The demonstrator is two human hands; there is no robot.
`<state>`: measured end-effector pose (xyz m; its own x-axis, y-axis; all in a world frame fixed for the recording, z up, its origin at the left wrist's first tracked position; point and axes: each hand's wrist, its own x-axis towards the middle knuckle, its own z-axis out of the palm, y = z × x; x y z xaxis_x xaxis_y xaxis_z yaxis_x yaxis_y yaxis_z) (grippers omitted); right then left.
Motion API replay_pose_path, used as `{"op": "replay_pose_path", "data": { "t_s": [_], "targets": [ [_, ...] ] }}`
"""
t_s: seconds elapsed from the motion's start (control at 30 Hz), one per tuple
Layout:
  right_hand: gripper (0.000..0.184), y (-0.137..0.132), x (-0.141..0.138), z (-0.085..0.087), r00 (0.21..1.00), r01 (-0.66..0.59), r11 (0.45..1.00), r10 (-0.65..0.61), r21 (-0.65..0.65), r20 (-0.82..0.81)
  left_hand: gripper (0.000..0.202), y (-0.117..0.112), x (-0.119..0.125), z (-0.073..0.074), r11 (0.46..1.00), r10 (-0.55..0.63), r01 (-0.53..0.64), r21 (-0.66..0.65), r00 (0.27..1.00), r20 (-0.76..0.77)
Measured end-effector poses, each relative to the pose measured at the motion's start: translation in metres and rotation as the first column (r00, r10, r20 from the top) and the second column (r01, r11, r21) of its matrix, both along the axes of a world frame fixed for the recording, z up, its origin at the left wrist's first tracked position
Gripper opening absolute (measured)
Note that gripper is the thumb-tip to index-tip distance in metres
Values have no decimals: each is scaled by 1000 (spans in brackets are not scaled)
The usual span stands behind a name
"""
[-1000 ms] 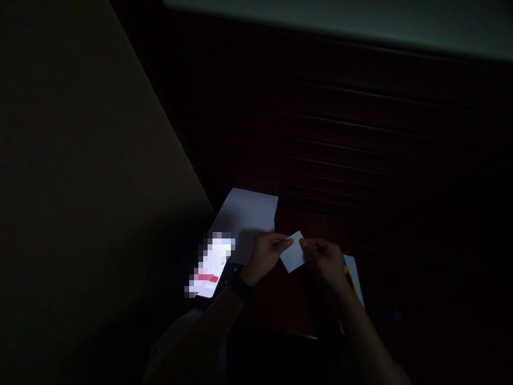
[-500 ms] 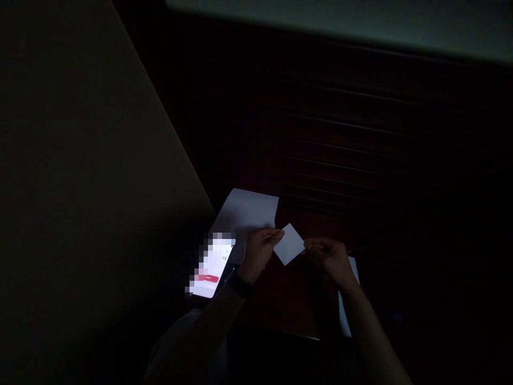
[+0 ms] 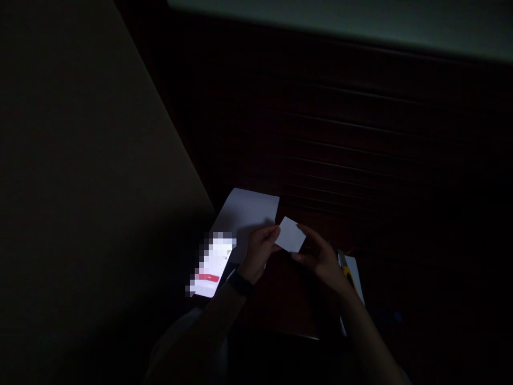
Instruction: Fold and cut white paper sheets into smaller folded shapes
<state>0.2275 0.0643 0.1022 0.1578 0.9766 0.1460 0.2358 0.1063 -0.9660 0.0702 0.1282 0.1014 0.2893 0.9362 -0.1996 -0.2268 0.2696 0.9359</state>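
Note:
A small white square of paper (image 3: 290, 235) is held up in front of me. My left hand (image 3: 258, 248) pinches its left corner between thumb and fingers. From the right, my right hand (image 3: 323, 262) spans the opposite side, forefinger at the upper right corner and thumb at the lower one. Beneath and beyond my left hand lies a larger white sheet (image 3: 252, 206), partly covered by it. A lit phone (image 3: 210, 267) with a red button on its screen rests beside my left wrist, which wears a dark watch (image 3: 240, 282).
Right of my right hand, a yellow and black tool (image 3: 347, 274), apparently a utility knife, lies by another white paper (image 3: 358, 278). Dark slatted wood (image 3: 340, 139) rises behind the dark reddish table (image 3: 280, 310). A pale wall (image 3: 80, 133) slants along the left. The scene is very dim.
The small paper has turned and risen slightly. My right hand has gone from pinching one corner to spreading thumb and forefinger across its right side. The yellow tool has come into view.

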Motion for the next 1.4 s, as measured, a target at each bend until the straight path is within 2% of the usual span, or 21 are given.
{"op": "replay_pose_path", "data": {
  "t_s": [0.17, 0.33, 0.47, 0.6, 0.73, 0.87, 1.0, 1.17, 1.4],
  "targets": [
    [69, 1, -2, -10, 977, 24, 999, -33, 45, 209, 34, -1, 2, -5, 998, -56, 58, -34, 997, 51],
    [63, 4, 2, -12, 955, 27, 995, -53, 91, 293, 33, -2, 3, -4, 988, -146, 151, -36, 982, 117],
    [56, 3, 0, -7, 977, 48, 996, -63, 78, 204, 39, -3, 4, 2, 985, -165, 170, -43, 981, 104],
    [54, 1, -3, -2, 999, 45, 999, -45, -12, 0, 47, -4, 5, 6, 980, -179, 187, -75, 978, 103],
    [53, 1, -4, 1, 988, 21, 998, -30, -59, -148, 41, -6, 6, 6, 968, -220, 236, -80, 961, 168],
    [50, 2, -4, 3, 980, 35, 996, -51, -85, -192, 37, -5, 2, 3, 969, -214, 233, -85, 957, 194],
    [44, 1, -4, 5, 968, 89, 984, -122, -157, -218, 46, -3, 0, 1, 974, -217, 222, -44, 971, 105],
    [41, 1, -1, 9, 955, 110, 957, -177, -270, -237, 24, 0, 2, 2, 981, -166, 175, 77, 979, -116],
    [37, 0, 10, -3, 953, 49, 951, -136, -304, -272, 29, 2, -4, 4, 949, -276, 302, 95, 936, -218]
  ]
}}
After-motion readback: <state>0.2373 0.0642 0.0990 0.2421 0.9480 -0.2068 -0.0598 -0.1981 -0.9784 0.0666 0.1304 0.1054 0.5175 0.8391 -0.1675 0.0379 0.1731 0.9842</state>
